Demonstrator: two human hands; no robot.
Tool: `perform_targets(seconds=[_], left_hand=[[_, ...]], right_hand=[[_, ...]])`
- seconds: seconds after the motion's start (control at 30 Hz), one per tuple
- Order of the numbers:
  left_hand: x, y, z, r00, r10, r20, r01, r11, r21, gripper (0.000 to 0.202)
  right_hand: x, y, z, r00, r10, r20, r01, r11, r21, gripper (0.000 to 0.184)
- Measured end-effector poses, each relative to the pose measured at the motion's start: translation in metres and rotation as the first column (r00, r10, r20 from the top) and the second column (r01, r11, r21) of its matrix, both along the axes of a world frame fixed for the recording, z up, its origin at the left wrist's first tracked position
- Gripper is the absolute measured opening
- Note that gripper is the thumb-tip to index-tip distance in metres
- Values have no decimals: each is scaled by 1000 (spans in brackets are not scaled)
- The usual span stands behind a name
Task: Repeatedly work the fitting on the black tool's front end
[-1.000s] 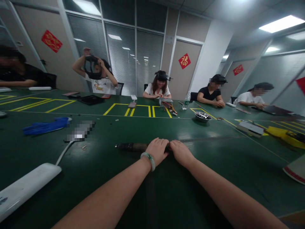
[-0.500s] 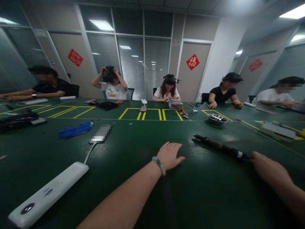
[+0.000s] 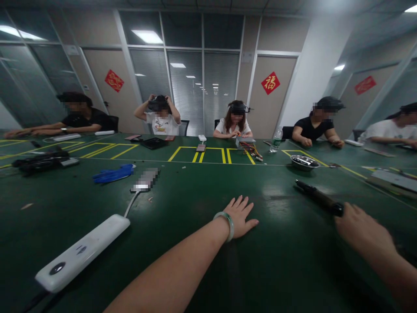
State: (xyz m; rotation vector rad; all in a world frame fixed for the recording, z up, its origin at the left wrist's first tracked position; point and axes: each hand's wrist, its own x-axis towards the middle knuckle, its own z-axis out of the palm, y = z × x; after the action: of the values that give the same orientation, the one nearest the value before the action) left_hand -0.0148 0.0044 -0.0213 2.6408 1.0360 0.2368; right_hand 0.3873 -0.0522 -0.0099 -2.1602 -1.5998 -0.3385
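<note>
Over the R half of the green table (image 3: 276, 256), a dark rod-like tool (image 3: 317, 198) points its tip twd the far edge & a bit L. The R hand (image 3: 366, 232) has fingers curled round its rear end; palm side & that end are hidden, so can't tell how tight. Shaft may be just off the surface, hard to be sure from this angle. The L hand (image 3: 240, 217) is spread flat, palm down, w/ only tabletop under it.

Near edge of table is out of frame; far edge runs along by the seated people. At the R, a white box (image 3: 394, 179) is cut off by the frame. Twd the L edge, a black bundle (image 3: 42, 161) is too blurred to sort out; the phone (image 3: 146, 179) is pixelated, cabled to a white device (image 3: 84, 254).

Room to move: green surface btwn the hands, & from L hand fwd to the yellow lines (image 3: 224, 156). Steel bowl (image 3: 304, 162) sits just beyond the tip.
</note>
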Motion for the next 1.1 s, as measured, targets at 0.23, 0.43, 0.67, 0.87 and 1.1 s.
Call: perform_targets(seconds=[0.23, 0.43, 0.67, 0.87, 1.1], left_hand=[[-1, -3, -3, 997, 43, 63, -49, 995, 84, 61], [54, -4, -25, 914, 399, 70, -402, 915, 37, 56], [89, -6, -36, 812, 564, 151, -577, 814, 61, 56], [51, -8, -28, 884, 444, 148, -461, 881, 109, 58], [6, -1, -4, 1000, 21, 22, -22, 997, 74, 61]], right_hand=[[-225, 32, 27, 699, 688, -197, -701, 713, 6, 54], [-270, 31, 2, 461, 787, -410, -884, 446, -138, 45], [-263, 33, 5, 456, 772, -442, -886, 441, -142, 46], [-262, 31, 4, 455, 779, -431, -888, 430, -161, 46], [-226, 46, 1, 673, 716, -187, -740, 645, -193, 56]])
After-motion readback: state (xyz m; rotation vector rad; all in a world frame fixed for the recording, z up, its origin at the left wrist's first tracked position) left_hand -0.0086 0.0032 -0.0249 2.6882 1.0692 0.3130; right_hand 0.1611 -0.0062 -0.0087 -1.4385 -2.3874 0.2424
